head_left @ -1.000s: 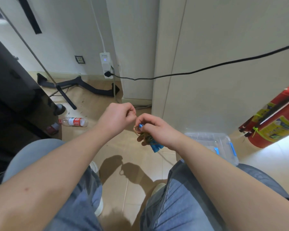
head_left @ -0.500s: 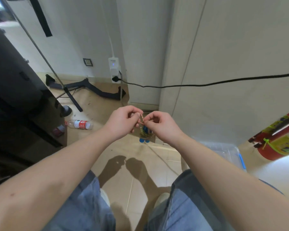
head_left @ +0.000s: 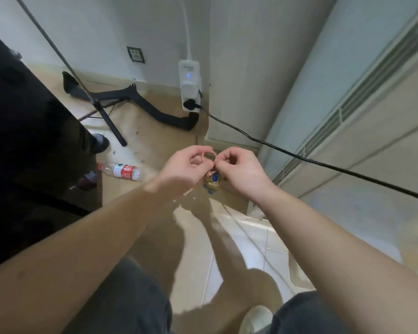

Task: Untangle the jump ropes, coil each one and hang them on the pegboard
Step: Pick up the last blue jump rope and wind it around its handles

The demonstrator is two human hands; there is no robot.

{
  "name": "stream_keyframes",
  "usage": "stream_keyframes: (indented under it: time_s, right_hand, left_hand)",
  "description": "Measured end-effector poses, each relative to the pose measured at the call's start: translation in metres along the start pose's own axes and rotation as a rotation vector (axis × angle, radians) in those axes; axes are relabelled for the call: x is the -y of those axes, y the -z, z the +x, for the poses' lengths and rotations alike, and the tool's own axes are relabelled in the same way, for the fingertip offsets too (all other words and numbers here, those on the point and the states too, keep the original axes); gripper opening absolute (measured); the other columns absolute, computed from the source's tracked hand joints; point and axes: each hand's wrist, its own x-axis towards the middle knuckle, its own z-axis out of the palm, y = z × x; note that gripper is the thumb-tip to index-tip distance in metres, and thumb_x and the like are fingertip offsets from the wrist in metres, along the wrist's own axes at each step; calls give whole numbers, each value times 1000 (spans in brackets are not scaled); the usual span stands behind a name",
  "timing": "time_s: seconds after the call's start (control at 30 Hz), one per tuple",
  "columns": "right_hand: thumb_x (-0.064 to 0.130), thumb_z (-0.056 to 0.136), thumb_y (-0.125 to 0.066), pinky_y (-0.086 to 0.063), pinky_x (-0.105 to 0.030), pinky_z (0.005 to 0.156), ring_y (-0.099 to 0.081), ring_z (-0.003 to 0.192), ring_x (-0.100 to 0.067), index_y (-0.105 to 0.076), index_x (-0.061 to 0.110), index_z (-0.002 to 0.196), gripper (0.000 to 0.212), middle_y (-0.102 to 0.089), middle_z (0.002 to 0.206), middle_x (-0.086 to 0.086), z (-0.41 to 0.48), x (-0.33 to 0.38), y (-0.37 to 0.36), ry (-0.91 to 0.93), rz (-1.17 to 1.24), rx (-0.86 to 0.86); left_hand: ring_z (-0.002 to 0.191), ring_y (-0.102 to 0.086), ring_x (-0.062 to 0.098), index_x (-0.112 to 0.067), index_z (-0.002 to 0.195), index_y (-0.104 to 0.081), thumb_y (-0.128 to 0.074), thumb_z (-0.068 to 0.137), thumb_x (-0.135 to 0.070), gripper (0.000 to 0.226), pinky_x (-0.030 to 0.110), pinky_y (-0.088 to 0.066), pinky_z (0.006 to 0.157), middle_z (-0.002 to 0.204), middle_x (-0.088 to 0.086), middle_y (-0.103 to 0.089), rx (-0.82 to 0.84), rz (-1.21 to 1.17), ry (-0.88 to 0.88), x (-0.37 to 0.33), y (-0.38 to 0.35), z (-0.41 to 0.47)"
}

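Both hands pinch one small loop [head_left: 208,155] of the jump rope [head_left: 212,181], left hand [head_left: 182,171] and right hand [head_left: 243,173] fingertip to fingertip; its coiled bundle with blue handles hangs just below. Step in hand: finishing the coil (probably tucking the end). Next move: hold the wraps tight, then locate the pegboard, not in view. Below lies tiled floor [head_left: 239,237], a bottle [head_left: 124,171], a black cable [head_left: 323,165].

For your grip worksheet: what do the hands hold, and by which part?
Left hand and right hand pinch the rope bundle by its top loop.
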Motion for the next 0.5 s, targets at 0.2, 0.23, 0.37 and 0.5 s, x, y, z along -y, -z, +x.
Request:
stream_keyframes:
  time_s: [0.2,0.23,0.37,0.5]
  right_hand:
    - [31,89,-65,-51,-30,76,-61,74,-9,-63,25,87,7,-67,80,11,14,106,15,-96,-47,56]
    - [32,90,-65,-50,-28,75,-62,76,-9,-63,25,89,7,-67,83,11,11,127,21,-100,-49,62]
    - [27,89,-65,-44,-20,63,-61,74,-5,-64,22,91,5,-67,83,10,-5,218,55,-75,-67,80]
    - [28,86,-66,-48,-24,70,-66,82,-9,-67,22,92,8,-69,84,10,-24,307,96,-60,-96,88]
  left_hand:
    - [47,-56,-6,-1,116,-63,-60,93,6,24,6,-42,52,55,-13,-62,-113,-127,82,-75,54,0]
    - [49,-58,-6,-2,114,-65,-61,93,5,22,6,-43,53,61,-13,-64,-122,-136,87,-92,64,-4]
    - [66,-68,1,-10,112,-70,-63,93,-2,22,14,-51,64,78,-8,-74,-142,-181,141,-170,102,-22]
    - [69,-67,-1,-9,115,-69,-56,97,-1,24,11,-49,66,80,-5,-73,-142,-100,63,-264,131,-48]
